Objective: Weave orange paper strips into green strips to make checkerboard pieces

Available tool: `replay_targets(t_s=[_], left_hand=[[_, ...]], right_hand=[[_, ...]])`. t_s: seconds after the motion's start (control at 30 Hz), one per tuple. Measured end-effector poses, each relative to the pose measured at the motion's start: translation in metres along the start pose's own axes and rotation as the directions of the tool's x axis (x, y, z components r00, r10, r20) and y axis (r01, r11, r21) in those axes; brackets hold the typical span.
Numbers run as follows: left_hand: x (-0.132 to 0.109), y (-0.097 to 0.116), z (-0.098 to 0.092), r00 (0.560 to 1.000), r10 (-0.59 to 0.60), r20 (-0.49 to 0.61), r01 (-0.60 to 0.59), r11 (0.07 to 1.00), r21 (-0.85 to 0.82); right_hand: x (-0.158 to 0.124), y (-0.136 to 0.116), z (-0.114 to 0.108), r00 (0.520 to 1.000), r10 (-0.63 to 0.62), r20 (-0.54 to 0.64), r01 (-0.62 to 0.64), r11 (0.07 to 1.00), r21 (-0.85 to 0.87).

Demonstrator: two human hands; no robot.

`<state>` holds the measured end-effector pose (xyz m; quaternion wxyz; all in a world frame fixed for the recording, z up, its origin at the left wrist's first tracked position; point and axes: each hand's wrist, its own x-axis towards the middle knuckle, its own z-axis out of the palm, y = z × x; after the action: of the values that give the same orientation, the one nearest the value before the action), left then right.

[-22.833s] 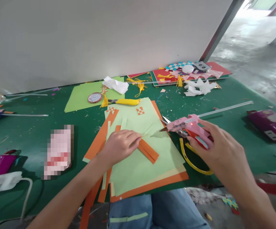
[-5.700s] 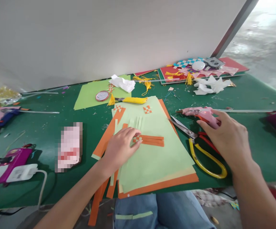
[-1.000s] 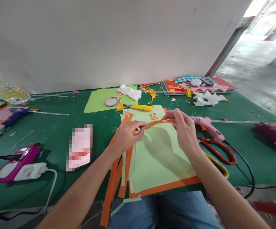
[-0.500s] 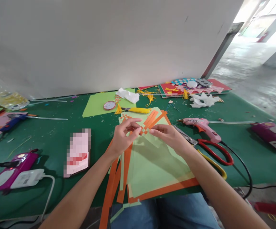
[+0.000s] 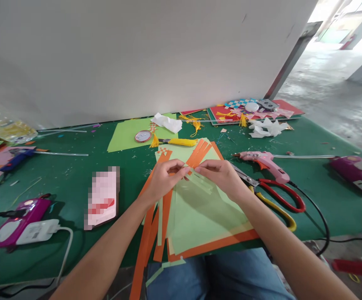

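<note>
My left hand and my right hand meet above a stack of light green and orange paper sheets on the green table. Both pinch a small woven piece of orange and green paper strips, lifted slightly off the stack. Its orange strips fan up and away from me, its green strips trail down to the right. Loose orange strips hang over the near table edge.
A pink glue gun and red-and-yellow scissors lie right of the stack. A yellow-handled knife, a round tin and crumpled tissue lie behind it. A blurred phone-like object and purple devices sit left.
Both hands have kept hold of the woven piece and lowered it slightly toward the stack. The orange strips now point away from me, and the green strips hang down to the right.
</note>
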<state>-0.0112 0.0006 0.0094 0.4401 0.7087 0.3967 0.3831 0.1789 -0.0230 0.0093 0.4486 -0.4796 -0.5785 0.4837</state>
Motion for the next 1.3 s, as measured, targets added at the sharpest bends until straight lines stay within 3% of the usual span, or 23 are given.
replay_targets(t_s=[0.17, 0.3, 0.4, 0.53, 0.63, 0.73, 0.83, 1.13, 1.3], left_hand=[[0.001, -0.002, -0.002, 0.998, -0.037, -0.041, 0.034, 0.998, -0.061], [0.003, -0.003, -0.002, 0.994, -0.079, -0.071, 0.073, 0.994, -0.084], [0.004, -0.003, -0.003, 0.993, -0.085, -0.088, 0.075, 0.991, -0.115], [0.006, -0.006, -0.004, 0.99, -0.096, -0.105, 0.076, 0.982, -0.173], [0.006, -0.007, -0.005, 0.989, -0.09, -0.119, 0.066, 0.98, -0.186], [0.006, -0.006, -0.005, 0.99, -0.068, -0.128, 0.048, 0.987, -0.151], [0.005, -0.006, -0.004, 0.992, -0.045, -0.121, 0.031, 0.993, -0.111], [0.004, -0.01, -0.003, 0.998, -0.052, -0.041, 0.051, 0.998, -0.023], [0.003, -0.014, -0.002, 0.997, -0.027, -0.07, 0.029, 0.999, 0.024]], right_hand=[[0.003, 0.002, -0.004, 0.976, -0.009, -0.216, 0.048, 0.983, 0.179], [0.006, 0.001, -0.013, 0.9, 0.011, -0.435, 0.176, 0.905, 0.387], [0.008, 0.001, -0.018, 0.874, 0.079, -0.479, 0.197, 0.844, 0.499], [0.009, 0.005, -0.016, 0.903, -0.003, -0.43, 0.154, 0.936, 0.316], [0.008, 0.006, -0.009, 0.95, -0.075, -0.302, 0.119, 0.984, 0.131], [0.003, 0.002, -0.004, 0.989, -0.088, -0.116, 0.076, 0.992, -0.099], [-0.001, -0.002, -0.001, 0.996, -0.084, -0.025, 0.074, 0.962, -0.264], [-0.002, -0.001, 0.001, 0.997, -0.069, -0.017, 0.059, 0.938, -0.341], [-0.003, -0.001, 0.002, 0.998, -0.055, -0.011, 0.048, 0.939, -0.341]])
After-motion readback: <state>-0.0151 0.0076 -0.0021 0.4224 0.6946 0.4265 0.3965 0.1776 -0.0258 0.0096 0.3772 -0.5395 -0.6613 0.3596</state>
